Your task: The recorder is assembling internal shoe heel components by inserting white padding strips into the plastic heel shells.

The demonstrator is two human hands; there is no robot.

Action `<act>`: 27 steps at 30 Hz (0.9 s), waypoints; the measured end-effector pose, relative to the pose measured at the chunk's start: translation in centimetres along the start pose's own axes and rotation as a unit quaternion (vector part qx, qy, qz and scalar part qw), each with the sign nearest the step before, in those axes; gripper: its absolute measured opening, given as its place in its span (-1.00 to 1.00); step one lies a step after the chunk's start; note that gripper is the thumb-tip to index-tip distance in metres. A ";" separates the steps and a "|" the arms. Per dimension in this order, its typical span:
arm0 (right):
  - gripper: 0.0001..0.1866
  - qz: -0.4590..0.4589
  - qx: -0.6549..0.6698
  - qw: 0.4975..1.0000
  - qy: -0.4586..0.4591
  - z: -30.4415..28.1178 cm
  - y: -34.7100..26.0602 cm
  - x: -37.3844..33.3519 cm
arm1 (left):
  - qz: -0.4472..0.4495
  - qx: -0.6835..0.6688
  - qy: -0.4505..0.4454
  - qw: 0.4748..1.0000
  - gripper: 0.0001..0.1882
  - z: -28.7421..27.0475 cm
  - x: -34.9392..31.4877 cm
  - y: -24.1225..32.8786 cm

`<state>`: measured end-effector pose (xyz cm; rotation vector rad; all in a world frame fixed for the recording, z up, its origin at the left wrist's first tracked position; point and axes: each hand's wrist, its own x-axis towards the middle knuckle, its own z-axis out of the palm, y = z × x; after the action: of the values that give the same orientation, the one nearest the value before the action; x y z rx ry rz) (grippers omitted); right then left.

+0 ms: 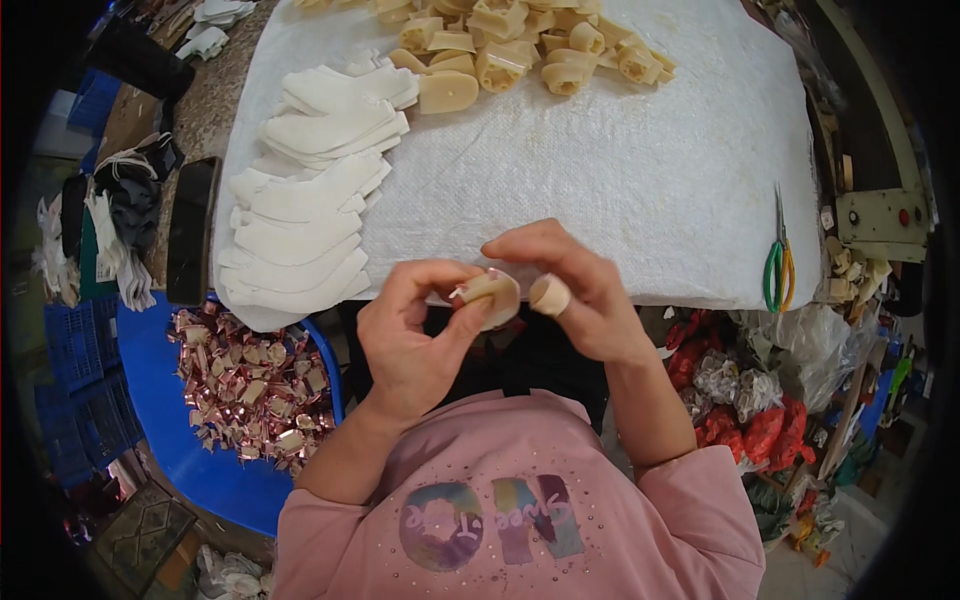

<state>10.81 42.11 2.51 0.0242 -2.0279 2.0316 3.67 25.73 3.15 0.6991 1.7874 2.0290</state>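
Observation:
My left hand pinches a small beige moulded piece with shiny pink on it, just off the table's near edge. It looks like a shoe heel, though fingers cover part of it. Close on its right, my right hand has its fingers apart and nothing visible in them. A beige wrap covers that thumb. Beyond the hands, stacked white cut pieces lie fanned along the left of the white woven sheet. A heap of beige moulded pieces rests at the far side.
Left of my lap, a blue tub holds many shiny pink and beige pieces. A dark phone lies at the table's left edge. Scissors with green and yellow handles lie at the right. Red and clear plastic bags are below them.

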 end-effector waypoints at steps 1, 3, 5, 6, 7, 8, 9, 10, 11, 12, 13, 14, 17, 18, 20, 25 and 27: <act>-0.72 -0.058 -0.084 0.994 -0.049 -0.1 0.2 0.0 | -0.019 -0.015 -0.025 0.999 -0.79 0.0 0.1 0.0; -0.82 0.025 0.029 0.999 0.002 1.6 -0.3 -0.3 | -0.030 -0.041 -0.028 0.998 -0.77 0.4 0.2 0.0; -0.89 -0.041 -0.149 0.985 0.079 2.2 -0.6 -0.2 | -0.067 -0.099 -0.011 0.993 -0.82 0.8 0.3 0.4; -0.92 -0.041 -0.164 0.981 0.094 2.5 -0.5 -0.1 | -0.067 -0.100 -0.012 0.993 -0.82 0.9 0.3 0.3; -0.92 -0.041 -0.165 0.981 0.094 2.5 -0.4 0.0 | -0.070 -0.103 -0.011 0.992 -0.82 0.8 0.2 0.1; -0.92 -0.011 -0.096 0.991 0.089 2.5 -0.3 0.0 | -0.074 -0.106 -0.010 0.992 -0.82 0.7 0.2 0.1; -0.91 0.019 -0.028 0.996 0.083 2.5 -0.3 0.1 | -0.074 -0.106 -0.010 0.992 -0.82 0.7 0.3 0.2; -0.91 0.019 -0.027 0.996 0.082 2.4 -0.3 0.1 | -0.081 -0.097 -0.014 0.992 -0.82 0.7 0.4 0.4; -0.91 0.025 0.005 0.997 0.074 2.2 -0.5 0.2 | -0.088 -0.087 -0.018 0.992 -0.82 0.6 0.5 0.4; -0.90 0.032 0.038 0.997 0.066 2.1 -0.6 0.3 | -0.088 -0.087 -0.017 0.992 -0.82 0.5 0.5 0.3; -0.90 0.032 0.036 0.996 0.068 2.0 -0.6 0.2 | -0.064 -0.049 -0.022 0.996 -0.82 0.5 0.5 0.2; -0.89 -0.017 -0.078 0.994 0.081 1.9 -0.7 0.2 | -0.040 -0.012 -0.027 0.999 -0.81 0.5 0.6 0.1; -0.89 -0.070 -0.179 0.977 0.097 2.0 -0.8 0.1 | -0.025 -0.012 -0.042 0.999 -0.79 0.8 0.2 0.6; -0.89 -0.076 -0.164 0.978 0.100 2.0 -0.8 0.1 | -0.026 -0.014 -0.043 0.999 -0.79 0.7 0.4 0.8; -0.84 -0.063 -0.104 0.989 0.080 1.8 -0.5 -0.1 | 0.095 0.168 -0.062 0.979 -0.84 0.0 1.0 0.9; -0.68 -0.010 0.110 0.989 0.100 -0.6 -0.6 0.0 | 0.162 0.156 -0.072 0.972 -0.87 -0.6 1.4 0.6; -0.69 0.159 0.112 0.981 -0.002 -0.3 -2.4 0.3 | 0.225 0.175 -0.075 0.956 -0.86 -0.6 1.5 0.4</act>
<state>11.04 42.45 4.90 -0.2705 -1.8915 2.4467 2.09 26.02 3.70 1.4403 2.0581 1.8562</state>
